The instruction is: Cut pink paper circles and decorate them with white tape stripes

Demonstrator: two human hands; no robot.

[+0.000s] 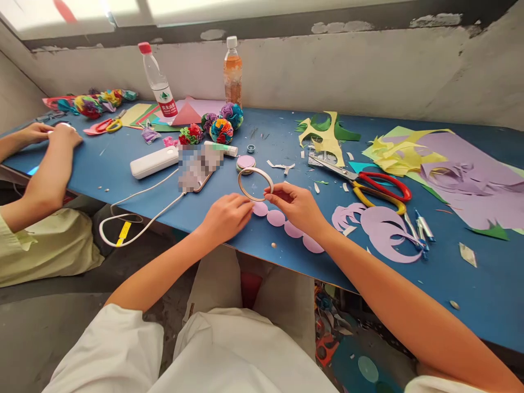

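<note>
Right hand [295, 206]: fingers pinch ring [266, 177] by edge, likely for control
Left hand [227, 216]: fingers bunched near lilac discs [275, 218]; pinch unclear

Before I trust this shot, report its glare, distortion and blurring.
Head view: glare washes out the bright strip along the top; head view: wide-angle stretch seems to lengthen the right forearm; head view: pixelation masks most of the phone, while the ring in the right hand looks fairly sharp.
</note>
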